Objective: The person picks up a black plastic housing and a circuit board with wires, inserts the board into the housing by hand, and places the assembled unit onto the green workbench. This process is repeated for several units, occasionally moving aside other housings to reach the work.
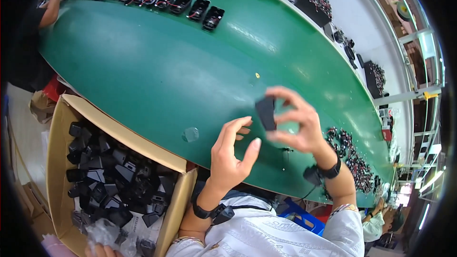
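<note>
Over the green table (pixel 157 81), my right hand (pixel 302 123) grips a black, tapered plastic housing (pixel 265 113) between thumb and fingers. To its left, my left hand (pixel 232 154) is held up with thumb and fingers apart and nothing in it. A small gap separates the left fingertips from the housing. The housing's far side and part of its right edge are hidden by my fingers. A thin clear plastic piece (pixel 191 134) lies on the table left of my left hand.
A cardboard box (pixel 121 126) full of black plastic parts stands at the lower left; another person's hand (pixel 102 251) touches clear plastic there. Open black cases (pixel 182 3) line the table's far side. Small wired parts (pixel 357 164) lie heaped at right. A co-worker's arm (pixel 51 12) shows far left.
</note>
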`<action>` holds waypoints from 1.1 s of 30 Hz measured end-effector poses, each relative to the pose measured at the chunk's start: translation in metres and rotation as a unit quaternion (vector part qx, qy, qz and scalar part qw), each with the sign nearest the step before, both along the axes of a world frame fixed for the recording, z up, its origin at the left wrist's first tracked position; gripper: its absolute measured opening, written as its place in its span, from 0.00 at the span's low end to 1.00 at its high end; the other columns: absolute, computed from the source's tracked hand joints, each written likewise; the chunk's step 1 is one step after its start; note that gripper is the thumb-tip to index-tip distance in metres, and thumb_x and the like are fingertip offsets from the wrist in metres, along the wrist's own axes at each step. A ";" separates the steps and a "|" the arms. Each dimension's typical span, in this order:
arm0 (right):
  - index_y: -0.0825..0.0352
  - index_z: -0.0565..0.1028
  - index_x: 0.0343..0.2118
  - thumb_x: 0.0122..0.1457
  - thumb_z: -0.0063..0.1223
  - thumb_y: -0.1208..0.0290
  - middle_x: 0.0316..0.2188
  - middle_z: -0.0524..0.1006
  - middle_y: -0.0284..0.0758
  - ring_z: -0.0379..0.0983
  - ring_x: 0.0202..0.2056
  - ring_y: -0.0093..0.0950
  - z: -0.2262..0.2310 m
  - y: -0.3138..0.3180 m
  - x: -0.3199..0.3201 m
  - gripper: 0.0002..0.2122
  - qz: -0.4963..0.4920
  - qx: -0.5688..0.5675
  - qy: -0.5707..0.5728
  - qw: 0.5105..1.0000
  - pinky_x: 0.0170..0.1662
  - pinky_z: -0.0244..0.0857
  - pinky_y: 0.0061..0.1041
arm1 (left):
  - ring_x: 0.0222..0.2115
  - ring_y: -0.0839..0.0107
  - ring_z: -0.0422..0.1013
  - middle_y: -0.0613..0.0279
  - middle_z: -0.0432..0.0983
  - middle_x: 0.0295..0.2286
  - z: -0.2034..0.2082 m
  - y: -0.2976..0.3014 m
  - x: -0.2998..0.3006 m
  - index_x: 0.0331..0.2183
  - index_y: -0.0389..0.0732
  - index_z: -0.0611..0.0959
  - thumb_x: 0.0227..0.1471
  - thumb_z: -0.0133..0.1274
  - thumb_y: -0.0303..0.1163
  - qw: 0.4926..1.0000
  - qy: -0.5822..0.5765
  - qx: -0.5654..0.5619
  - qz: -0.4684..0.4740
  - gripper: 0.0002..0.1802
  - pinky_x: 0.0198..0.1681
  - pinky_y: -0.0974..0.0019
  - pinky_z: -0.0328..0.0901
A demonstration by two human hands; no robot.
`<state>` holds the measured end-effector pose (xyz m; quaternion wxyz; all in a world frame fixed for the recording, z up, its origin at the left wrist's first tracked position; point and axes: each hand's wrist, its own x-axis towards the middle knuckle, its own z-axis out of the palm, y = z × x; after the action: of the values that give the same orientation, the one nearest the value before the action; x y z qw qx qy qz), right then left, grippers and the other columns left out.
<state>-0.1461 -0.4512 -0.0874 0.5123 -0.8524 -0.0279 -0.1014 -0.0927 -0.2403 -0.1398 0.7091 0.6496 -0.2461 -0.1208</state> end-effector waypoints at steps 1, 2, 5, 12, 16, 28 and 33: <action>0.65 0.82 0.30 0.43 0.75 0.68 0.57 0.75 0.45 0.73 0.58 0.43 0.012 -0.004 0.027 0.13 -0.038 -0.224 -0.053 0.972 0.55 0.67 0.41 | 0.42 0.62 0.76 0.51 0.77 0.46 -0.009 -0.001 0.003 0.51 0.34 0.77 0.54 0.58 0.25 0.999 -0.018 0.018 0.034 0.22 0.44 0.63 0.71; 0.66 0.81 0.29 0.44 0.74 0.68 0.56 0.76 0.45 0.74 0.56 0.44 -0.002 -0.021 0.054 0.13 -0.076 -0.233 -0.102 0.964 0.53 0.69 0.41 | 0.42 0.59 0.76 0.51 0.77 0.46 -0.014 -0.005 0.003 0.49 0.35 0.78 0.52 0.59 0.23 0.995 -0.018 0.048 0.085 0.20 0.42 0.62 0.71; 0.68 0.80 0.28 0.45 0.73 0.66 0.55 0.76 0.46 0.75 0.50 0.46 -0.026 -0.058 0.140 0.13 -0.169 -0.314 -0.059 0.932 0.53 0.70 0.38 | 0.43 0.57 0.76 0.51 0.77 0.46 -0.024 -0.005 0.004 0.46 0.35 0.79 0.51 0.59 0.23 0.987 -0.117 0.072 0.082 0.18 0.42 0.61 0.71; 0.65 0.83 0.30 0.45 0.74 0.57 0.56 0.73 0.41 0.68 0.55 0.45 -0.069 -0.047 0.228 0.17 -0.188 -0.397 -0.017 0.898 0.56 0.64 0.42 | 0.40 0.60 0.76 0.54 0.79 0.43 -0.021 -0.001 0.003 0.40 0.36 0.81 0.52 0.58 0.23 0.988 -0.107 0.096 0.053 0.11 0.39 0.63 0.70; 0.65 0.81 0.39 0.48 0.72 0.57 0.65 0.63 0.49 0.62 0.63 0.50 -0.064 -0.056 0.208 0.20 -0.166 -0.429 -0.036 0.887 0.64 0.59 0.47 | 0.40 0.61 0.76 0.53 0.80 0.42 -0.024 -0.006 0.001 0.39 0.35 0.81 0.52 0.57 0.22 0.989 -0.113 0.088 0.043 0.10 0.40 0.64 0.70; 0.66 0.79 0.45 0.53 0.70 0.61 0.42 0.81 0.40 0.82 0.30 0.32 0.018 -0.048 -0.149 0.20 -0.237 -0.270 0.226 0.905 0.38 0.74 0.32 | 0.40 0.55 0.77 0.50 0.81 0.39 0.051 0.023 -0.044 0.39 0.34 0.83 0.52 0.57 0.21 0.976 -0.142 0.162 0.014 0.09 0.46 0.59 0.71; 0.66 0.80 0.40 0.55 0.65 0.73 0.33 0.76 0.35 0.76 0.24 0.26 -0.043 -0.007 -0.140 0.11 -0.261 -0.149 0.113 0.947 0.28 0.68 0.25 | 0.38 0.66 0.75 0.53 0.80 0.40 0.135 0.111 -0.071 0.40 0.33 0.82 0.55 0.51 0.20 0.959 -0.197 0.181 0.090 0.10 0.47 0.66 0.68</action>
<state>-0.2858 -0.4586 -0.1306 0.3344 -0.9024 0.2388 -0.1294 -0.1636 -0.1291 -0.0048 0.5251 0.7977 -0.2949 0.0313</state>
